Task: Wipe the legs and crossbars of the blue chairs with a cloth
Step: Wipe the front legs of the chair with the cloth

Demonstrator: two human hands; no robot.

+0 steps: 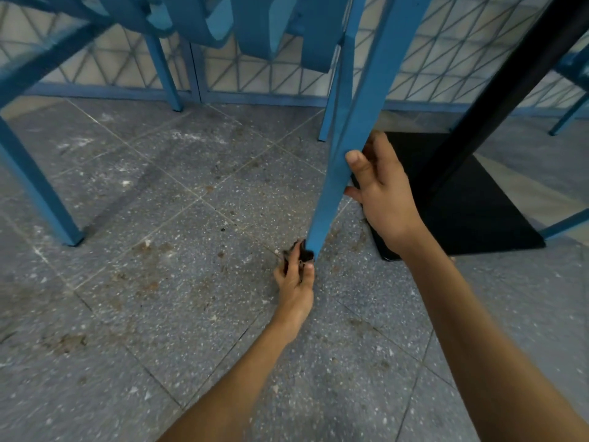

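Grey speckled tile floor (pixel 159 202) all over, pretty grimy, with brown stains and white scuffs, and a blue lattice panel (pixel 111 59) running along the back at 12 o'clock. Over at 9 o'clock there's a fat blue leg (pixel 35 186) from one of the chairs, planted on the tiles, and a thinner back leg (pixel 162 68) up around 11. Curved blue chair backs (pixel 255 23) hang into the top of the view. Near the middle, the left hand (pixel 294 285) comes in from 6 o'clock, and its fingers are curled round a small dark cloth (pixel 306 255), pinching it against the very bottom of the chair leg (pixel 360 122), right where the foot meets the floor. Only a scrap of the cloth shows, so I can't tell how it's folded. That leg slants up toward 1 o'clock. Further up it, at about 3 o'clock from the centre, the right hand (pixel 382 189) grips the same leg, thumb (pixel 355 161) laid across the near face and the other fingers wrapped round behind. Just right of that hand, a flat black table base (pixel 478 212) sits on the tiles, with its black post (pixel 510 78) leaning up to 1 o'clock. At the far right edge, around 3 o'clock, bits of another blue chair (pixel 567 223) poke in.
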